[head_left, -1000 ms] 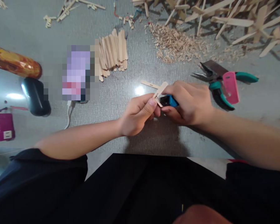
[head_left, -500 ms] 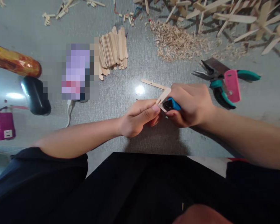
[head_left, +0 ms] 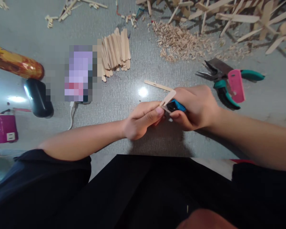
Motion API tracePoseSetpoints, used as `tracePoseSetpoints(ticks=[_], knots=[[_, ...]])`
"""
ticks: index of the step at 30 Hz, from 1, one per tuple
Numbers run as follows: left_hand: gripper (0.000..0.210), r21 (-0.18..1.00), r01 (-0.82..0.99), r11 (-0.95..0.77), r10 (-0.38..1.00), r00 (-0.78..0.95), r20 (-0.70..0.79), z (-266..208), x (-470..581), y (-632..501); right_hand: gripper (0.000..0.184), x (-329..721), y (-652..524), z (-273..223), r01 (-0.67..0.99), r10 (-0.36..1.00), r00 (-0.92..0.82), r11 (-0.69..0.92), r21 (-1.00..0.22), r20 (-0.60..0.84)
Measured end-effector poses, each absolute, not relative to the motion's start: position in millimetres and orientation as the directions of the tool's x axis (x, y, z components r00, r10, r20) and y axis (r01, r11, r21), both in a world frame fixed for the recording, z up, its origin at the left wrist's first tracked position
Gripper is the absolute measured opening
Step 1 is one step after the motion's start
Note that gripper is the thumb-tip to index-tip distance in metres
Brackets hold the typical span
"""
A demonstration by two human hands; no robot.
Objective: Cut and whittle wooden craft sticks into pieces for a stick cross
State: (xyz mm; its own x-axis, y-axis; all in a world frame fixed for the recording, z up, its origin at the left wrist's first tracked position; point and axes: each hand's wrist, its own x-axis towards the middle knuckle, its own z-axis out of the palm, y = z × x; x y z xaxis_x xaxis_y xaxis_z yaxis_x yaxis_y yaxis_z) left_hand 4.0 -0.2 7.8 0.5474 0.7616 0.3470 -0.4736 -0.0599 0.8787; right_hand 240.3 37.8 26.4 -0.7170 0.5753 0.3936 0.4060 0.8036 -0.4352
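Observation:
Between the thumb and fingers of my left hand [head_left: 144, 120] is a wooden craft stick [head_left: 168, 98], tilted up to the right, with a small slot near the pinched end. My right hand [head_left: 196, 106] is closed around a blue and black utility knife [head_left: 177, 106]. Its blade reaches left to the stick by my left thumb; the exact contact is hidden. Just beyond my hands, a second slotted craft stick [head_left: 157, 85] lies on the table, its right end beside my right knuckles.
A bundle of craft sticks [head_left: 115, 51] lies beyond my left hand, near a blurred phone [head_left: 78, 76]. Wood shavings [head_left: 176, 41] and crossed-stick pieces [head_left: 238, 18] are at the back right. Green-handled pliers [head_left: 222, 90] and a pink-handled blade [head_left: 237, 86] lie right. A dark case [head_left: 38, 98] sits left.
My right hand and the knife have shifted very slightly right, and the held stick's angle has changed a little. My left hand keeps its pinch.

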Motion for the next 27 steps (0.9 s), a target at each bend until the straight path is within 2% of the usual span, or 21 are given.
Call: tracePoseSetpoints(ticks=[10,14,18,22,27], knots=[[0.044,0.899,-0.414,-0.143,0.767,0.528,0.365,5.6,0.9,4.1,0.058,241.9,40.3,25.6,0.412,0.559,-0.712,0.823,-0.391,0.425],[0.044,0.897,-0.410,-0.167,0.776,0.507,0.376,4.5,1.1,3.3,0.059,242.1,39.7,25.0,0.478,0.587,-0.703,0.808,-0.345,0.401],[0.041,0.894,-0.395,-0.211,0.763,0.505,0.403,3.9,1.1,2.6,0.052,241.4,40.7,26.4,0.463,0.535,-0.695,0.844,-0.270,0.481],[0.040,0.892,-0.388,-0.231,0.753,0.510,0.417,4.8,0.0,3.3,0.051,240.2,41.1,29.5,0.432,0.547,-0.718,0.835,-0.340,0.430],[0.036,0.881,-0.400,-0.254,0.741,0.505,0.443,5.4,0.5,4.7,0.053,240.5,40.9,32.1,0.423,0.551,-0.727,0.829,-0.366,0.409]])
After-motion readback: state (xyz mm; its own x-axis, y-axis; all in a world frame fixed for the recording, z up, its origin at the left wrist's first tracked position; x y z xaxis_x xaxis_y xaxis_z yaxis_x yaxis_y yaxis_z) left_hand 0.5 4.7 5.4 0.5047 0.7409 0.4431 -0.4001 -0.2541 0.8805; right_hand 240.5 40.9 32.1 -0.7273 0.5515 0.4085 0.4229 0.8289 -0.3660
